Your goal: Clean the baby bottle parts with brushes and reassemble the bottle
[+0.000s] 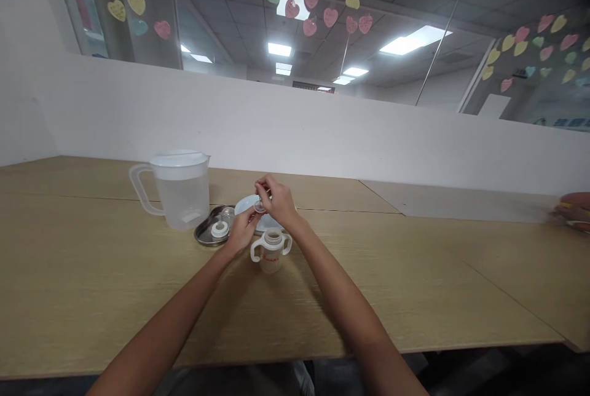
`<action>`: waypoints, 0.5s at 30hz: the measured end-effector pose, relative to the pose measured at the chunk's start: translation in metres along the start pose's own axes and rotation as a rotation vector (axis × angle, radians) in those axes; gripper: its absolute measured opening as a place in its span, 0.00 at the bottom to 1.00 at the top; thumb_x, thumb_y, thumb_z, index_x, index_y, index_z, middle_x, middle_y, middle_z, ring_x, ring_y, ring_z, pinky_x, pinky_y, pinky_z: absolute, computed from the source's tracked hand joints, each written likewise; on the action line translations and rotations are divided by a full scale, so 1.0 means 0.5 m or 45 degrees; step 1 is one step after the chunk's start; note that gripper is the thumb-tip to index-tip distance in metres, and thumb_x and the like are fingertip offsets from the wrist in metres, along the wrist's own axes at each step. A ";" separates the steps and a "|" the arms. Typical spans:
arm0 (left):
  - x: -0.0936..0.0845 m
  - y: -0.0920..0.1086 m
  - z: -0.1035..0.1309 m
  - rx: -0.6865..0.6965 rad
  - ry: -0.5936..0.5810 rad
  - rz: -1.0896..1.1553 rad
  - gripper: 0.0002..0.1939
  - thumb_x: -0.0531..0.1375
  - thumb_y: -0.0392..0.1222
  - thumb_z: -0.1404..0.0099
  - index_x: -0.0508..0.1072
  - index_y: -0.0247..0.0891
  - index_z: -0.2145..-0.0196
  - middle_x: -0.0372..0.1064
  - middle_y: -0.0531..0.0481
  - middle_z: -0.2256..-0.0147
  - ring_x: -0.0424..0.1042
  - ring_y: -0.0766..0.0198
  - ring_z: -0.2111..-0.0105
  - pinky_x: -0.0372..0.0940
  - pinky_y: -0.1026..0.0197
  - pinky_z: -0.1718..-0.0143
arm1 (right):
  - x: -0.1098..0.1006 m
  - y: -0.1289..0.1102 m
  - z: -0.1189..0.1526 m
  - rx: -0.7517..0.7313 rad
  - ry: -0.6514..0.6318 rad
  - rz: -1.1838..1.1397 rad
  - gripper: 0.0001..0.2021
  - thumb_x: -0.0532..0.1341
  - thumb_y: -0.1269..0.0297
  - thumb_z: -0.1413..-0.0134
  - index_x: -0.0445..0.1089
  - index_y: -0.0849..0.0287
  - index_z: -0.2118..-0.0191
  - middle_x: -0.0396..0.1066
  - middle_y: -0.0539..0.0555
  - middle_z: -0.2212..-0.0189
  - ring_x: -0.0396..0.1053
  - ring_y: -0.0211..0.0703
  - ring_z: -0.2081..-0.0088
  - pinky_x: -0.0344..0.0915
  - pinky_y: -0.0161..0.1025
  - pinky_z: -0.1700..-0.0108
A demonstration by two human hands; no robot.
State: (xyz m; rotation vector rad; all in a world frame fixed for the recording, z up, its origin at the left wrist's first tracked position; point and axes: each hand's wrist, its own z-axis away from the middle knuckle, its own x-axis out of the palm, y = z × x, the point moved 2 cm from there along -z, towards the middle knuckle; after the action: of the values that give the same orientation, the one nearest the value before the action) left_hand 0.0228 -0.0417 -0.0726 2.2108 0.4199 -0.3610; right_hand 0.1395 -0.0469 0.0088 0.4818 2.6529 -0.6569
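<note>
My left hand is closed on a small clear round piece above the edge of a pale blue-white plate. My right hand is just above it, fingers pinched on something thin at the piece that I cannot make out. A two-handled baby bottle with red print stands upright and uncapped in front of the plate. Left of my left hand lies a metal kidney tray, holding a white ring cap and a clear cover.
A lidded clear pitcher with a handle stands at the back left of the wooden table. A low white wall runs behind the table, with windows above. At the far right edge, another person's hand shows, blurred.
</note>
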 end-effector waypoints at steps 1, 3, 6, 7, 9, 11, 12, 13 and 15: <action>0.000 0.000 0.000 -0.001 0.005 0.001 0.19 0.51 0.51 0.38 0.73 0.34 0.63 0.73 0.46 0.67 0.69 0.57 0.64 0.63 0.58 0.61 | -0.002 -0.001 0.000 0.001 -0.007 0.002 0.05 0.51 0.64 0.42 0.61 0.57 0.67 0.70 0.49 0.75 0.69 0.36 0.73 0.62 0.31 0.69; -0.001 -0.003 -0.001 -0.004 0.015 0.002 0.19 0.51 0.50 0.38 0.73 0.34 0.62 0.73 0.46 0.65 0.69 0.57 0.64 0.63 0.59 0.62 | -0.005 -0.001 0.000 0.007 -0.017 0.019 0.05 0.51 0.64 0.43 0.61 0.57 0.67 0.71 0.50 0.75 0.70 0.36 0.72 0.62 0.32 0.69; -0.002 -0.009 -0.002 -0.011 0.030 0.004 0.18 0.51 0.50 0.38 0.73 0.34 0.61 0.73 0.46 0.64 0.69 0.58 0.65 0.62 0.60 0.63 | -0.009 -0.001 0.001 0.020 -0.018 0.069 0.04 0.52 0.65 0.42 0.62 0.57 0.67 0.73 0.50 0.73 0.71 0.37 0.70 0.63 0.33 0.66; -0.002 -0.010 -0.002 -0.014 0.034 0.004 0.18 0.51 0.50 0.38 0.73 0.34 0.61 0.73 0.46 0.64 0.69 0.58 0.66 0.62 0.60 0.64 | -0.010 -0.001 0.001 0.021 -0.019 0.091 0.04 0.53 0.65 0.43 0.62 0.57 0.67 0.73 0.50 0.72 0.72 0.38 0.69 0.63 0.34 0.65; -0.002 -0.012 -0.002 -0.018 0.041 0.004 0.18 0.51 0.50 0.38 0.73 0.34 0.61 0.73 0.47 0.65 0.69 0.59 0.67 0.62 0.61 0.65 | -0.011 -0.002 0.000 0.015 -0.016 0.142 0.04 0.54 0.66 0.43 0.64 0.57 0.68 0.74 0.51 0.71 0.71 0.39 0.67 0.62 0.35 0.63; -0.003 -0.010 -0.002 -0.020 0.051 0.002 0.18 0.51 0.50 0.38 0.73 0.34 0.62 0.73 0.47 0.66 0.68 0.60 0.68 0.61 0.61 0.66 | -0.014 -0.006 -0.002 -0.002 -0.013 0.198 0.05 0.55 0.65 0.44 0.65 0.57 0.69 0.74 0.51 0.70 0.70 0.40 0.65 0.62 0.36 0.62; -0.004 -0.007 -0.001 -0.021 0.059 0.002 0.18 0.51 0.50 0.38 0.73 0.34 0.63 0.73 0.47 0.67 0.68 0.60 0.69 0.61 0.62 0.66 | -0.015 -0.009 -0.003 -0.016 -0.012 0.220 0.06 0.55 0.65 0.44 0.66 0.57 0.70 0.73 0.52 0.69 0.70 0.41 0.64 0.62 0.36 0.61; -0.005 -0.004 -0.001 -0.022 0.069 0.002 0.18 0.51 0.50 0.38 0.73 0.34 0.63 0.73 0.47 0.67 0.68 0.60 0.69 0.61 0.62 0.66 | -0.017 -0.013 -0.004 -0.033 -0.016 0.233 0.06 0.55 0.64 0.44 0.66 0.57 0.70 0.73 0.52 0.69 0.69 0.41 0.63 0.62 0.37 0.60; -0.007 0.002 -0.001 -0.024 0.094 0.005 0.18 0.51 0.50 0.38 0.73 0.34 0.64 0.73 0.48 0.68 0.67 0.61 0.70 0.60 0.63 0.68 | -0.019 -0.022 -0.006 -0.072 -0.042 0.234 0.06 0.56 0.64 0.44 0.67 0.57 0.70 0.73 0.53 0.67 0.69 0.42 0.61 0.62 0.37 0.59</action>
State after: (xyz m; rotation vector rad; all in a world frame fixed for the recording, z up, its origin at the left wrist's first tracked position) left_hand 0.0199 -0.0426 -0.0701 2.2118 0.4567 -0.2724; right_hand 0.1428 -0.0570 0.0194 0.6828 2.5495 -0.5277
